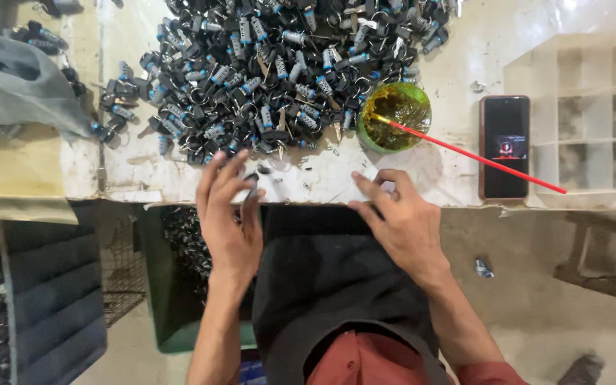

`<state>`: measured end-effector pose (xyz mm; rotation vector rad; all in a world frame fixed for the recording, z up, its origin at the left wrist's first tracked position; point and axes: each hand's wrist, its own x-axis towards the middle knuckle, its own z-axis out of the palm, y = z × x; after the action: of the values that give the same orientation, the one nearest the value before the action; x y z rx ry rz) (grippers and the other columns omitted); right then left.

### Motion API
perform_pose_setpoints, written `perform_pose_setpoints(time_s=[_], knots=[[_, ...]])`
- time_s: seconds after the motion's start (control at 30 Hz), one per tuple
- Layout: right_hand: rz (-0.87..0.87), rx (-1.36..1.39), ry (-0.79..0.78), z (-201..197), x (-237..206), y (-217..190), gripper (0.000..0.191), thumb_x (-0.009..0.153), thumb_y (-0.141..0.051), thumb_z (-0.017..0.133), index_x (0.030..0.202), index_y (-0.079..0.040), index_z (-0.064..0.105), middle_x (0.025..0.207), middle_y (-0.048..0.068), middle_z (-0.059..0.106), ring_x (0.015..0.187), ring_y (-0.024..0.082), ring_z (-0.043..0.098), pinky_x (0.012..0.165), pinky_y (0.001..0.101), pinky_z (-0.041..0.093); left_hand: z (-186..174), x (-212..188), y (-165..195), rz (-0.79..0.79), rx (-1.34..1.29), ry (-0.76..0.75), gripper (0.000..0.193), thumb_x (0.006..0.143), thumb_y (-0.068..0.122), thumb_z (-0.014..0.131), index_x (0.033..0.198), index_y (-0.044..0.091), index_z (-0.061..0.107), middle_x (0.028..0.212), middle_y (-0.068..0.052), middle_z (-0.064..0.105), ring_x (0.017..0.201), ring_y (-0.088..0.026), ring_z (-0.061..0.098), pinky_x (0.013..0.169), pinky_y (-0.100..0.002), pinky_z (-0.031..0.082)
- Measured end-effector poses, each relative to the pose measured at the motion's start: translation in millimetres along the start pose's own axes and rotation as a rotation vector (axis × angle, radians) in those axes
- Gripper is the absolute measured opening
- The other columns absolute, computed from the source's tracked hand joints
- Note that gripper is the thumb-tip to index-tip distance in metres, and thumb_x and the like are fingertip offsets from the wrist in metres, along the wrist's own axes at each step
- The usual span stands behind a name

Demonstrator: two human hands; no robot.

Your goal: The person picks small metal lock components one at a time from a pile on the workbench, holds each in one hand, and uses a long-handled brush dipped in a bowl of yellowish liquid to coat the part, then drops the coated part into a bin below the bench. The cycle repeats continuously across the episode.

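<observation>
Left hand, fingers spread, pinches perhaps one small dark part near the lock pile on worktop; right hand empty, fingers loose; best kept w/ light fingertip grip.

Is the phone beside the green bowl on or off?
On: the phone lies face up and its dark screen shows a small lit reddish graphic.

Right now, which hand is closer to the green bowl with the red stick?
The right hand: it rests at the table edge just below the green bowl, while the left hand lies farther off, under the pile of locks.
</observation>
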<state>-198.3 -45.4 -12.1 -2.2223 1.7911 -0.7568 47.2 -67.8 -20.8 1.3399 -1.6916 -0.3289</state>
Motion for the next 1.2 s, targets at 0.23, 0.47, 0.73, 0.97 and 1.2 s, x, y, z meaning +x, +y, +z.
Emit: perform_pose_setpoints(time_s=[0.23,0.47,0.73,0.97,1.2], knots=[[0.206,0.452,0.174,12.1,-0.8,8.3,0.018,0.093,0.002,0.08,0.109,-0.007,0.076,0.102,0.003,0.071,0.067,0.004,0.053,0.059,0.0197,0.043,32.9,-57.3,45.1,-0.733,-0.922,0.006,0.021,0.098,-0.006,0.066,0.118,-0.011,0.068,0.097,-0.02,0.076,0.085,-0.02,0.075,0.083,-0.033,0.061],[0.428,0.715,0.145,9.4,-5.8,7.8,0.012,0.098,0.001,0.074,0.11,-0.004,0.074,0.1,0.002,0.075,0.069,0.0,0.053,0.059,0.0171,0.042,45.9,-58.5,46.5,-1.077,-1.417,-0.181,0.023,0.096,0.007,0.066,0.115,-0.007,0.066,0.095,-0.017,0.077,0.081,-0.022,0.074,0.081,-0.035,0.06],[0.188,0.986,0.218,7.4,-38.1,-21.6,0.012,0.096,0.007,0.072,0.106,0.001,0.068,0.114,0.011,0.07,0.086,0.007,0.063,0.072,0.0189,0.051,44.1,-61.5,63.1,-1.125,-1.687,-0.308,0.028,0.106,0.027,0.062,0.098,0.0,0.066,0.074,-0.005,0.062,0.068,-0.015,0.06,0.072,-0.033,0.055],[0.084,0.664,0.264,-1.5,-36.1,-27.6,0.015,0.089,0.007,0.078,0.1,0.002,0.069,0.106,0.013,0.074,0.076,0.004,0.061,0.063,0.0155,0.046,40.0,-63.6,71.5,-1.037,-1.526,-0.238,0.02,0.101,0.018,0.069,0.102,-0.002,0.07,0.083,-0.006,0.07,0.073,-0.013,0.065,0.072,-0.031,0.055],[0.418,1.103,0.069,-6.0,-39.9,-3.6,0.019,0.086,0.01,0.078,0.097,0.0,0.067,0.1,0.013,0.074,0.074,0.006,0.063,0.059,0.0184,0.049,37.1,-64.2,62.1,-0.884,-1.199,-0.323,0.021,0.094,0.014,0.076,0.104,-0.004,0.076,0.089,-0.006,0.073,0.077,-0.01,0.066,0.072,-0.028,0.055]])
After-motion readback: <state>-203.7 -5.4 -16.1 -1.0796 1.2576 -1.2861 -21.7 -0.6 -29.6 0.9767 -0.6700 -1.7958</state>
